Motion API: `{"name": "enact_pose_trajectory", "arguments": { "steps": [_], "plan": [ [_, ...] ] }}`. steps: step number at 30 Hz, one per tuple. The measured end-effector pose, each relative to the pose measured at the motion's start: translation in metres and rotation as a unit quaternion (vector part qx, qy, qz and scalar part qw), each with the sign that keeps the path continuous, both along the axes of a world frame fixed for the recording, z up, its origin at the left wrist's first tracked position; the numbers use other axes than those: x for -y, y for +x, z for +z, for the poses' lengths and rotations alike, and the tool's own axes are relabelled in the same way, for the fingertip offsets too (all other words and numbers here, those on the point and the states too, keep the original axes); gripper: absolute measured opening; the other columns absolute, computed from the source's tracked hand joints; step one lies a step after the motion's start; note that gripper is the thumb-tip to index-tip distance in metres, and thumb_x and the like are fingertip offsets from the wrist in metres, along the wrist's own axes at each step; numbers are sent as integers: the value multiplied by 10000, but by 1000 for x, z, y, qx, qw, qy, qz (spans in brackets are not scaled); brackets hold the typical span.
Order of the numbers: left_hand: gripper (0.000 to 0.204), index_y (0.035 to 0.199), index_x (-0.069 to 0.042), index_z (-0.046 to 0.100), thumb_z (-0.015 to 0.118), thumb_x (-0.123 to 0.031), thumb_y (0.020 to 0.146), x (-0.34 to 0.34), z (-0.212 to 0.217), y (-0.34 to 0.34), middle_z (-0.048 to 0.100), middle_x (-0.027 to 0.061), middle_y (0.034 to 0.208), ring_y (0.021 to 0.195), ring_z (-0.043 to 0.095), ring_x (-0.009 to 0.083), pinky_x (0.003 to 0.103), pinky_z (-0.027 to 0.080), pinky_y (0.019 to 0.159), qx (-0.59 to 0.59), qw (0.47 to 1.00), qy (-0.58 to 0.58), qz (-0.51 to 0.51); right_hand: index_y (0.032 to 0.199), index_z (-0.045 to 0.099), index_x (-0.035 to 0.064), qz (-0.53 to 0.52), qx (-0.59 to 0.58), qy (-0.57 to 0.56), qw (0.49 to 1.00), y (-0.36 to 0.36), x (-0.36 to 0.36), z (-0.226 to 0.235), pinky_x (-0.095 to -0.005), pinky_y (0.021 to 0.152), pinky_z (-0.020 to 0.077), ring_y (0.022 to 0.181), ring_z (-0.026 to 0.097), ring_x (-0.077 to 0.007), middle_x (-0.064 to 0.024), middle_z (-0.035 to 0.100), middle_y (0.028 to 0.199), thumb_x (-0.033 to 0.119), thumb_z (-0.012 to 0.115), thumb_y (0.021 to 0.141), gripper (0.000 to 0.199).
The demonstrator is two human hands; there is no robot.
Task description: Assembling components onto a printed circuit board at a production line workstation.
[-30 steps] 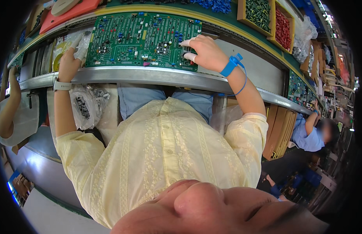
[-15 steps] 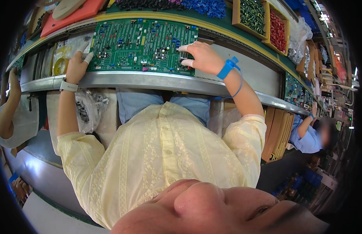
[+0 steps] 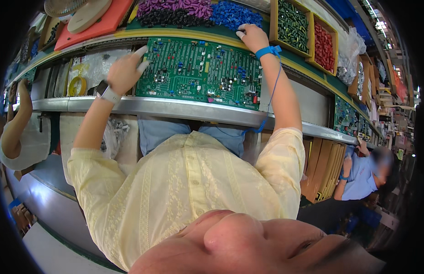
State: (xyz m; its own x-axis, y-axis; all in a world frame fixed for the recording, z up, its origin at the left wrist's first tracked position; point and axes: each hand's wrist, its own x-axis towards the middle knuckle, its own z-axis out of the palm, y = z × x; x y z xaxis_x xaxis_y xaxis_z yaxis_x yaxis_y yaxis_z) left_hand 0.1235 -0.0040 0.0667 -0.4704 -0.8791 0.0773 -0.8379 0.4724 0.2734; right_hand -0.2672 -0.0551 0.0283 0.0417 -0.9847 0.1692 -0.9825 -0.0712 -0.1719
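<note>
A large green circuit board, dotted with small parts, lies on the conveyor in front of me. My left hand is at its left edge, fingers stretched and spread, white covers on the fingertips. Beyond the board's far right corner, my right hand reaches to the near edge of a heap of small blue components. Its covered thumb and forefinger stand slightly apart with nothing visible between them. A blue strap with a coiled cord circles my right wrist.
Purple components and black components lie beside the blue heap. To the right stand a box of green components and a box of red ones. A yellow tape roll lies left of the board. Co-workers sit on both sides.
The board has shifted to the right, and my left hand has moved the same way at its left edge. My right hand has left the board and moved up to the blue components.
</note>
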Motion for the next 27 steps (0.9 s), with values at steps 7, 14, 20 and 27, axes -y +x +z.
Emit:
{"name": "enact_pose_trajectory", "arguments": {
  "steps": [7,14,20,27],
  "plan": [
    [204,982,-97,606,539,-168,804,74,-22,-157,568,104,876,845,558,285,380,455,742,-133,958,-81,-239,886,629,100,18,3,18,1000,5,-2,4,-421,713,474,808,584,-302,-133,602,889,276,602,774,210],
    [199,961,-82,625,545,-155,793,113,-38,-235,565,118,927,872,568,287,383,472,747,19,967,-110,-228,864,635,65,8,21,82,996,-6,-3,17,-406,741,477,823,599,-313,-149,638,850,269,654,731,244],
    [153,907,-75,609,558,-149,784,118,-42,-241,557,117,942,872,567,288,388,475,736,3,971,-90,-222,864,645,61,17,33,121,992,-22,2,22,-402,736,482,816,602,-322,-153,639,844,286,661,719,268],
    [149,930,-99,569,551,-156,794,112,-31,-221,544,116,890,865,562,304,401,466,719,9,953,-105,-283,799,621,48,169,124,83,974,56,-49,56,-420,695,476,791,597,-317,-153,624,794,168,594,702,157]
  ]
}}
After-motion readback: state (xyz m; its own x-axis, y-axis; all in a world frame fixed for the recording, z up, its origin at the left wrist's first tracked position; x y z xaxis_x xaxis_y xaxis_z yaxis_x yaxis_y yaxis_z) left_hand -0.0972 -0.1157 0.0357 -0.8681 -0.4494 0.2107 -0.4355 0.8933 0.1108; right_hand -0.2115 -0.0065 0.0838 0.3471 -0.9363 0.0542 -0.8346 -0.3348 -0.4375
